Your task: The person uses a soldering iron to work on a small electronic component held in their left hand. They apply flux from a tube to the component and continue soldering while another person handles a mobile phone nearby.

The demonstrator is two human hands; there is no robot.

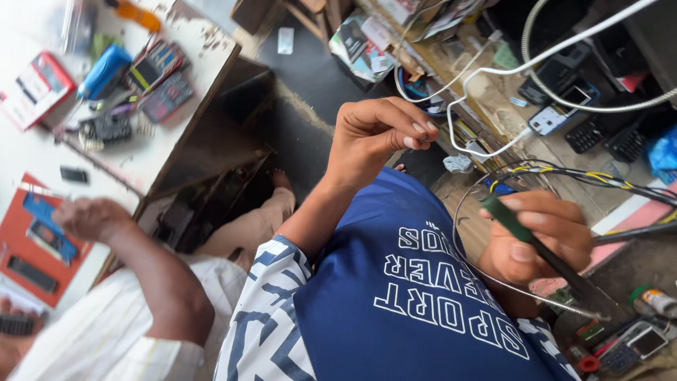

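Note:
My right hand [546,236] is closed around a slim green-handled tool [518,229] whose dark shaft slants down to the right over a cluttered bench. My left hand [377,134] is raised above my blue printed shirt [416,296] with thumb and fingertips pinched together. What they pinch is too small to make out. A thin silvery wire [462,204] loops around my right hand and runs down toward the tool's tip.
White cables [493,70], yellow-black wires [599,176], keypad phones [635,346] and small bottles [656,300] crowd the bench at right. At left another person's hand [92,219] rests on a red mat [21,233] holding phone parts. More phones lie on a white table [176,134].

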